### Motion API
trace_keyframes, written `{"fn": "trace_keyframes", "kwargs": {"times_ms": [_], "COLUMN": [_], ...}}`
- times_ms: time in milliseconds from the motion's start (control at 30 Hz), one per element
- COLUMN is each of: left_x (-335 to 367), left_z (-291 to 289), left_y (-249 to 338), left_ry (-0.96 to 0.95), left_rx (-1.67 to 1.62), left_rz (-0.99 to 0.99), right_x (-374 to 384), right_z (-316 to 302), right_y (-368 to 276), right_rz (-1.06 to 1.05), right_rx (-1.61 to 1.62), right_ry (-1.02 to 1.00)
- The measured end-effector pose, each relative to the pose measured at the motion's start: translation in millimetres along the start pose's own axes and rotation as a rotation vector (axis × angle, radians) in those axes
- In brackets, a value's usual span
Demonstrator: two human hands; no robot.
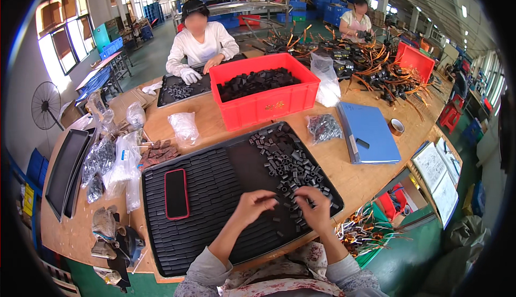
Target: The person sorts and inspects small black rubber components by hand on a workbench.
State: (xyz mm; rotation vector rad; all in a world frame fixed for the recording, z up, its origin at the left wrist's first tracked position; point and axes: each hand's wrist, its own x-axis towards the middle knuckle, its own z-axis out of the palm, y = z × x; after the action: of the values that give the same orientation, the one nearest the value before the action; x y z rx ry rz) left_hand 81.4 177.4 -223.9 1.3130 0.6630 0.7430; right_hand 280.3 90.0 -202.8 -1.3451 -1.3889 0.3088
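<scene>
Both of my hands are over a large black tray point(239, 165) on the wooden table. My left hand point(255, 207) is closed in a pinch, its fingertips above the tray's right half. Facing it, slightly apart, my right hand point(316, 207) is pinched as well. Anything between the fingers is too small to make out. Small loose black tube pieces point(290, 163) lie heaped along the tray's right side, just beyond and under my hands. Flat black pieces point(207, 189) fill the left part in tight rows. A phone with a red edge point(177, 194) rests on these rows.
Behind the tray stands a red crate point(263, 103) of black parts. A blue binder point(371, 136), a tape roll point(396, 127) and a bag of dark parts point(324, 128) lie right. Plastic bags point(121, 163) and empty trays point(67, 171) are left. Two people work across the table.
</scene>
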Motion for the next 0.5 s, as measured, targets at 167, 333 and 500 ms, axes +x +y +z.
{"fn": "trace_keyframes", "kwargs": {"times_ms": [167,333,500], "left_x": [8.7,11.6,10.7], "left_z": [-33.9,-45.2,-54.3], "left_y": [12.2,-5.2,-9.7], "left_ry": [0.32,0.321,0.384], "left_rx": [0.773,1.046,1.087], "left_rz": [0.347,0.408,0.459], "right_x": [-11.5,-19.9,-9.8], "right_z": [-62.8,-62.6,-64.2], "right_y": [33.1,43.2,46.1], "right_rz": [0.06,0.086,0.099], "right_rx": [-0.681,-0.675,-0.572], "right_ry": [0.063,0.03,0.053]}}
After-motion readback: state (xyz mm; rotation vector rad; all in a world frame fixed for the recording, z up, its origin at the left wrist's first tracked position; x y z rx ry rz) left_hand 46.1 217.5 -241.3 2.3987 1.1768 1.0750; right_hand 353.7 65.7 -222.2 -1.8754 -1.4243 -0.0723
